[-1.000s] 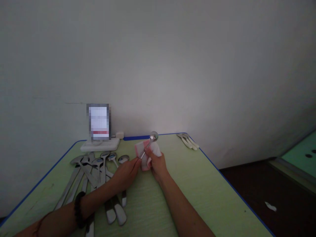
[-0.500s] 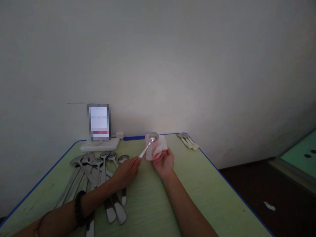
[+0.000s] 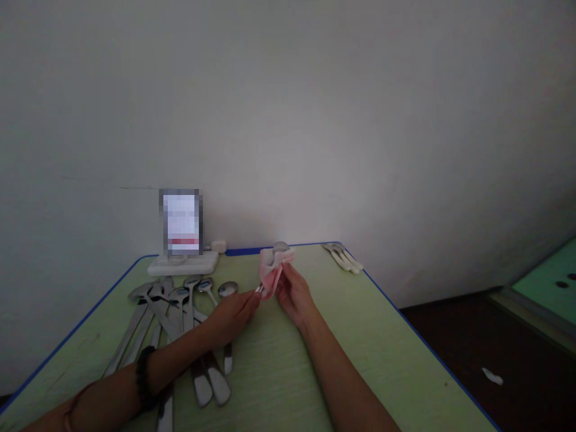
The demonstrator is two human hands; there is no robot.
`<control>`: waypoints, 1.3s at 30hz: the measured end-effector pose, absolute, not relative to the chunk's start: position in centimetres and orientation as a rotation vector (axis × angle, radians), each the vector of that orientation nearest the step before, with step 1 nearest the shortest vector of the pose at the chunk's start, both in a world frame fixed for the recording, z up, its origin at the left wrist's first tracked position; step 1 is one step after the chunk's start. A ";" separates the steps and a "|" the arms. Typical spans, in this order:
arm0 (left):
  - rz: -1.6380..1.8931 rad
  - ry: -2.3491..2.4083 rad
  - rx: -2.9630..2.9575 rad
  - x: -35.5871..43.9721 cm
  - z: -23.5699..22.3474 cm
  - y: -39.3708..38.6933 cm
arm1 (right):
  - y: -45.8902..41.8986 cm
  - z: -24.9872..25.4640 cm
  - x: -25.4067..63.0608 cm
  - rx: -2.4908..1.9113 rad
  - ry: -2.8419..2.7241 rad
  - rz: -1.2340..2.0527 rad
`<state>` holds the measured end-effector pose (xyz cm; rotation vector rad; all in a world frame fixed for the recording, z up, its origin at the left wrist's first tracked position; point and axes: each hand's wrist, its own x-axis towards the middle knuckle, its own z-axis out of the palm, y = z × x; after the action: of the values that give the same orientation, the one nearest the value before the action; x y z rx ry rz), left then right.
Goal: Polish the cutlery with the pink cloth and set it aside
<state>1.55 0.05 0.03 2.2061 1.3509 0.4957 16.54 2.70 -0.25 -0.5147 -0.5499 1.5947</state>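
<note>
My left hand (image 3: pixel 234 315) is closed on the handle of a metal spoon (image 3: pixel 281 246), which points up and away above the table. A pink and white cloth (image 3: pixel 270 273) is folded around the spoon's neck and the lower part of its bowl, so only the bowl's top shows. My right hand (image 3: pixel 294 294) pinches this cloth from the right side. Left of my hands lies a loose pile of metal spoons (image 3: pixel 179 295) with long handles, some partly hidden under my left forearm.
Several pieces of cutlery with white handles (image 3: pixel 345 259) lie at the far right corner of the green table (image 3: pixel 360 354). A screen (image 3: pixel 182 222) on a white stand (image 3: pixel 182 263) stands at the back left, against the wall. A white scrap (image 3: pixel 492 376) lies on the dark floor.
The cloth was behind the spoon's bowl on my opened right hand half a second ago; now it wraps over the spoon and my right fingers have closed. My left hand stays nearly in place.
</note>
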 end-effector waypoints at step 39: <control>0.406 1.353 2.256 1.5 0.5 -0.1 | 3.6 -0.4 17.6 -0.613 -0.412 1.506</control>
<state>1.54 -0.08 0.50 2.2561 1.3528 0.4057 17.58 3.61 -0.43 -0.6132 -0.4116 1.5065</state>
